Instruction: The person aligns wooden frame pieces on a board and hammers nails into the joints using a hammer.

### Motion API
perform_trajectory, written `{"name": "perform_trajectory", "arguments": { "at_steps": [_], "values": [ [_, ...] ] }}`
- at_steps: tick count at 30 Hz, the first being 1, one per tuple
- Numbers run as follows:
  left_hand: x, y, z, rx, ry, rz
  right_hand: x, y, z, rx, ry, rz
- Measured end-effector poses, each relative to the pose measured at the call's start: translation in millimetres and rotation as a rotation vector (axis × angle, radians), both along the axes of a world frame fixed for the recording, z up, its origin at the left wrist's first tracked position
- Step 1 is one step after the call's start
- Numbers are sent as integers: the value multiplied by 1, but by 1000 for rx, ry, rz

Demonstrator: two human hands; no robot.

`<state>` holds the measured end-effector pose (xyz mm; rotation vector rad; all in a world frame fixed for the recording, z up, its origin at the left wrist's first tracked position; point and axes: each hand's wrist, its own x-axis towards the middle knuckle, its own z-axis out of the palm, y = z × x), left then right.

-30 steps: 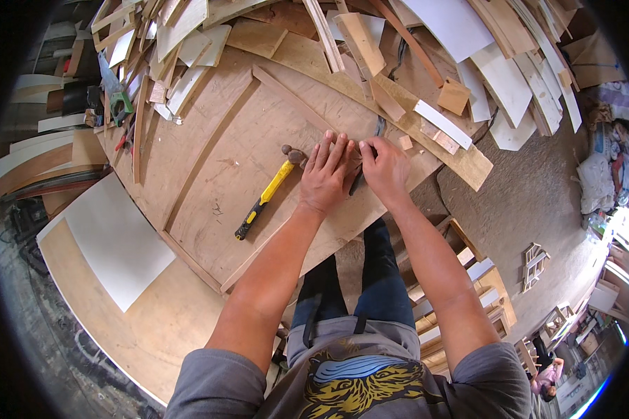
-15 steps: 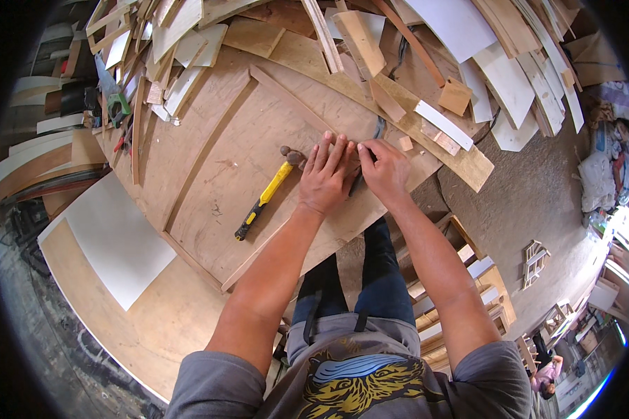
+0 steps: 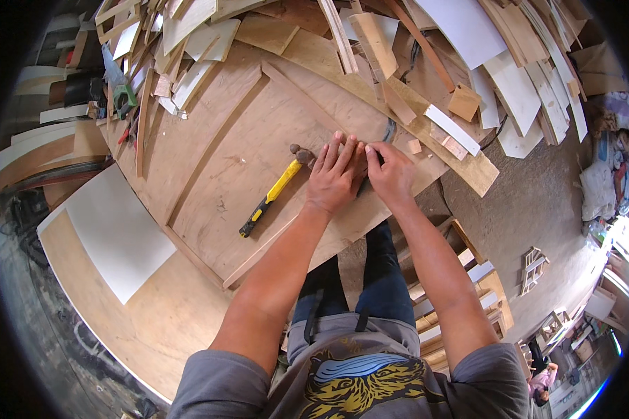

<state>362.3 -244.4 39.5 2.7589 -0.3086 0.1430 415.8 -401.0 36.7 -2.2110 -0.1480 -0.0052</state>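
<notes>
- On my feed, the upper wooden strip [image 3: 302, 98] lies on the plywood tabletop [image 3: 241, 143], its long axis slanting from the far left down to the left hand [image 3: 332, 174], whose fingertips cover its near end.
- From those fingers, the strip's visible length stretches away, up and to the left; the left hand is the nearer one.
- I see the left hand laid palm-down, fingers extended and slightly parted.
- The right hand [image 3: 393, 174] is just beside it, fingers curled and narrow, thumb toward the left fingertips; I cannot tell whether they pinch anything.
- A lower wooden strip [image 3: 258, 253] slants up rightward along the near side and passes out of my sight behind the left forearm.
- The hammer [image 3: 283, 183] lies left of the left hand, head just beside its fingers, yellow-and-black handle pointing back toward the lower left.
- For containers, I make out only pale sacks [image 3: 597, 185] at the far right; I cannot tell their contents.
</notes>
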Motion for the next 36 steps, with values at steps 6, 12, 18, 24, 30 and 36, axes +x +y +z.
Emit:
{"name": "perform_trajectory", "arguments": {
  "at_steps": [6,12,18,24,30,36],
  "values": [
    [-1,2,0,6,1,1,1,1,1,-37,-11,-2],
    [-1,1,-1,15,0,7,1,1,-1,-44,-67,-1],
    [-1,2,0,24,9,2,-1,-4,-3,-26,-42,2],
    [0,0,1,-28,1,16,5,-16,1,106,229,-8],
    [0,1,-1,6,-24,6,5,-11,10,138,192,46],
    [0,0,-1,-36,-9,13,4,-9,8,95,214,16]
  ]
}}
